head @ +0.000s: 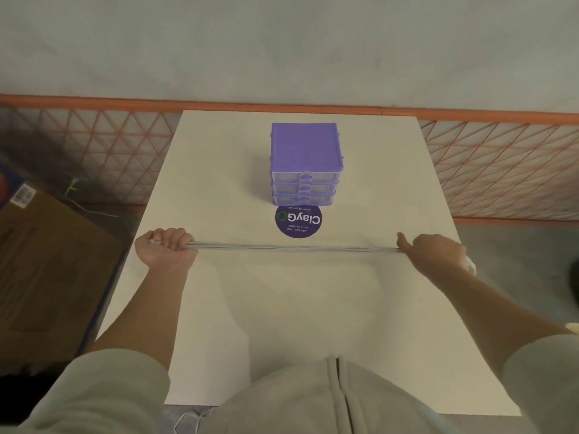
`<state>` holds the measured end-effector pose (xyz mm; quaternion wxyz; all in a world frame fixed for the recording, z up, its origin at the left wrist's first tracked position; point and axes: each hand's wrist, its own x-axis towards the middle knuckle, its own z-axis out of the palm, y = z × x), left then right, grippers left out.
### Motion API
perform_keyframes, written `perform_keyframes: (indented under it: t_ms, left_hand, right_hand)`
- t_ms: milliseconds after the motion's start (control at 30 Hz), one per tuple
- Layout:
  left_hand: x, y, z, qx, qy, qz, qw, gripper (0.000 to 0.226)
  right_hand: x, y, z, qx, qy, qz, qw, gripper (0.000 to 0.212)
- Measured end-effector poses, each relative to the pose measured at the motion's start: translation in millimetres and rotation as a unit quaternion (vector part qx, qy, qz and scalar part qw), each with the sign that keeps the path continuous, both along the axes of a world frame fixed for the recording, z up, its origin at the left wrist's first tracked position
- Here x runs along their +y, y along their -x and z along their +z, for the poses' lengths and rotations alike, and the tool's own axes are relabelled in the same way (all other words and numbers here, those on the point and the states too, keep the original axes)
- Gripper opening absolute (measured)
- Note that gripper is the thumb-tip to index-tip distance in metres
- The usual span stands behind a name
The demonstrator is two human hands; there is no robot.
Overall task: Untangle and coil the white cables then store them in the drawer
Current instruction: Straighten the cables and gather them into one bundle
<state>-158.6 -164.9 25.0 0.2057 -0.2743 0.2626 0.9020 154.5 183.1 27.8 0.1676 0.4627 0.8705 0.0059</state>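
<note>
Cables: white cables (291, 247) stretched taut as one bundle of several strands, running left to right just above the white table (282, 308), between the two hands.
Left hand: left hand (165, 249) closed in a fist around the bundle's left end — fingers curled over it, knuckles up, near the table's left edge.
Right hand: right hand (434, 253) gripping the other end, thumb lifted; a bit of white shows past the wrist, though whether that is more cable cannot be told.
Drawer unit: purple three-drawer organiser (305, 164) standing beyond the cables, at the far middle of the table, all three drawers shut, handles facing the person.
Sticker: round purple ClayGo sticker (298, 221) on the table, between the organiser and the cables.
Key relation: the bundle's long axis lies crosswise, parallel to the drawer fronts; the organiser sits straight ahead of its midpoint, about equally far from either hand.
Stage, as a judgement: the strands look straightened — coiling is probably next, so one hand would have to gather toward the other before any drawer is opened.
</note>
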Motion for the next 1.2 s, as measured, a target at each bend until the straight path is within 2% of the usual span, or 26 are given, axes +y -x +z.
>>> perform_keyframes:
  t_ms: [100,167,200,267,333,367,433,533,567,667,733,833,900,933,967,1033,1100,1200]
  left_hand:
    - [16,-11,-4,-0.003,0.005,-0.017,1.0,0.017]
    - [23,-15,-7,-0.001,0.01,-0.031,0.999,0.017]
    - [24,-16,-9,-0.001,0.012,-0.035,0.999,0.017]
    - [22,-17,-12,-0.005,0.014,-0.033,0.999,0.018]
    - [17,-15,-14,-0.008,0.016,-0.025,1.0,0.017]
    - [15,-14,-14,-0.009,0.016,-0.021,1.0,0.017]
    - [13,-12,-14,-0.009,0.014,-0.013,1.0,0.016]
    - [10,-11,-12,-0.004,0.028,-0.007,1.0,0.016]
    - [8,-10,-12,0.0,0.035,-0.005,0.999,0.017]
    - [-4,-4,-7,0.019,0.082,-0.005,0.996,0.018]
    - [-7,1,0,0.035,0.155,-0.031,0.987,0.023]
    - [11,-2,17,0.081,0.282,-0.094,0.951,0.042]
    - [35,-12,29,0.14,0.358,-0.154,0.91,0.049]
    - [48,-19,35,0.185,0.401,-0.197,0.875,0.05]
    - [62,-28,38,0.242,0.451,-0.245,0.823,0.048]
    - [89,-51,40,0.357,0.529,-0.336,0.693,0.032]
    - [116,-81,37,0.435,0.539,-0.413,0.591,0.014]
    - [152,-130,27,0.527,0.551,-0.49,0.422,0.029]
  right_hand:
    - [17,6,12,-0.014,-0.071,0.012,0.997,0.057]
    - [24,6,8,-0.056,-0.1,0.041,0.993,0.061]
    - [26,4,0,-0.072,-0.079,0.043,0.993,0.067]
    - [31,-6,-19,-0.054,0.061,0.02,0.996,0.07]
    - [30,-16,-29,0.012,0.224,-0.023,0.974,0.058]
    - [29,-22,-31,0.043,0.26,-0.027,0.964,0.048]
    - [25,-30,-36,0.06,0.271,-0.035,0.96,0.023]
    - [14,-37,-39,0.083,0.236,-0.077,0.965,0.006]
    - [10,-40,-37,0.08,0.217,-0.082,0.97,0.01]
    - [1,-48,-29,0.04,0.144,-0.029,0.988,0.047]
    - [-6,-48,-21,0.05,0.138,-0.018,0.989,0.054]
    - [-19,-34,-14,0.091,0.171,-0.01,0.981,0.061]
    - [-28,-22,-10,0.129,0.197,-0.021,0.972,0.07]
    - [-31,-19,-8,0.148,0.202,-0.029,0.968,0.073]
    - [-33,-16,-8,0.163,0.203,-0.04,0.965,0.073]
    - [-35,-13,-7,0.173,0.199,-0.05,0.963,0.068]
    - [-37,-13,-6,0.174,0.201,-0.049,0.963,0.065]
    - [-39,-17,-5,0.189,0.219,-0.042,0.956,0.06]
